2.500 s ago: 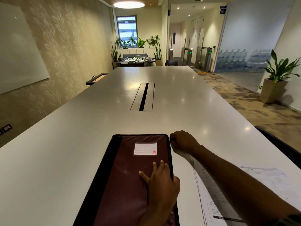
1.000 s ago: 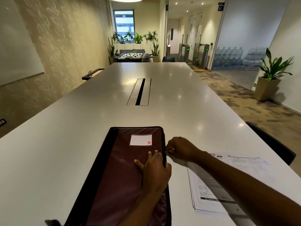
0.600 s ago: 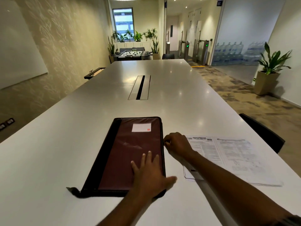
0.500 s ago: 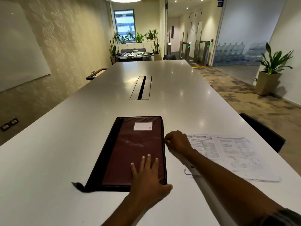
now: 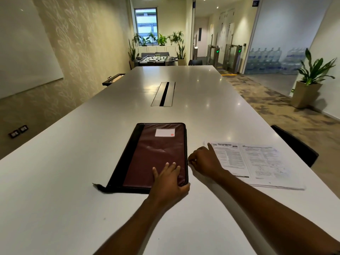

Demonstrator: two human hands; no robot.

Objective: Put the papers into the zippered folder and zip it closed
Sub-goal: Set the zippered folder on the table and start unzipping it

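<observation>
Maroon leatherette with a black spine strip: that is the zippered folder (image 5: 156, 155) I see lying flat and shut on the white surface (image 5: 73, 162), its long axis running from six toward twelve o'clock, a small white label (image 5: 165, 132) near its far end. My left hand (image 5: 168, 183) rests palm down on the folder's near right corner; the fingers (image 5: 166, 167) lie spread flat on the cover, pointing to twelve o'clock, while the thumb hooks round the corner at about three o'clock of the palm, so the hand presses the folder rather than grips it. My right hand (image 5: 203, 161) sits just beside the folder's right edge, at three o'clock of the left hand's fingertips. Its thumb and forefinger are pinched narrow on something small and pale at the zip track, most likely the zipper pull (image 5: 189, 161), though it is too small for me to be sure. One finger sticks out toward one o'clock and lies over the near left corner of the papers (image 5: 257, 162). Those papers lie flat in a printed stack on the surface at three o'clock of the folder, outside it, close but not touching it. A loose black zip tail (image 5: 98, 186) trails from the folder's near left corner toward eight o'clock.
</observation>
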